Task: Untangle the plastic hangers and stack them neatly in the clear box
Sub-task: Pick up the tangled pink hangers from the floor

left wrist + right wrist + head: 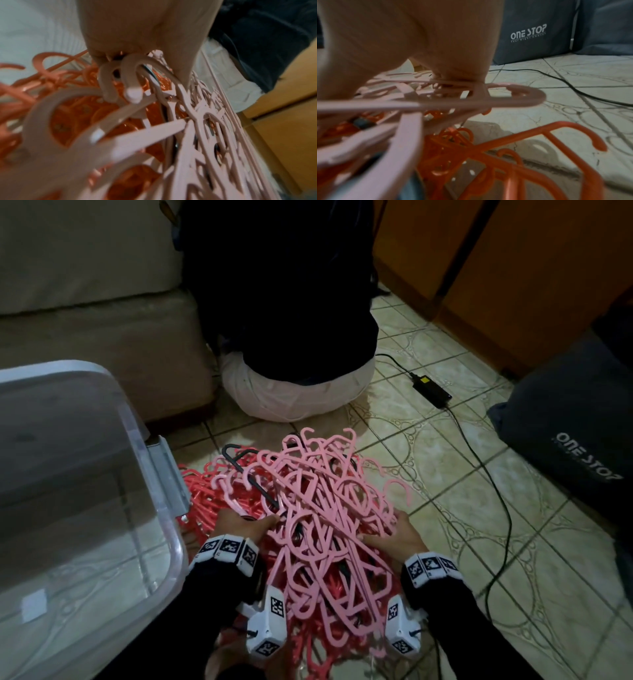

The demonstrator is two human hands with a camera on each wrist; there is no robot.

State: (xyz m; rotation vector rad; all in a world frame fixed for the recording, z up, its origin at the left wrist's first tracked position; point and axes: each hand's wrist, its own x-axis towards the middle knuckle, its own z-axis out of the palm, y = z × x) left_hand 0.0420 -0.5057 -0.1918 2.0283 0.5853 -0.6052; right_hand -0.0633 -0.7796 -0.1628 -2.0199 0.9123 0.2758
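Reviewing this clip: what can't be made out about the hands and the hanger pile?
- Left hand: fingertips buried in the pink hangers in the head view; left wrist view blurred.
- Right hand: grip hidden under the palm in the right wrist view.
- Orange hangers: count hidden beneath the pink ones.
- Clear box: cut off by the left edge.

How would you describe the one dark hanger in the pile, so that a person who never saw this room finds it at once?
Start at the clear box on the left of the tiled floor; the heap of pink hangers lies just to its right. At the far left edge of that heap, near the box's latch, the dark hanger sticks out with its hook up. It is the only near-black one among light pink and coral pieces.
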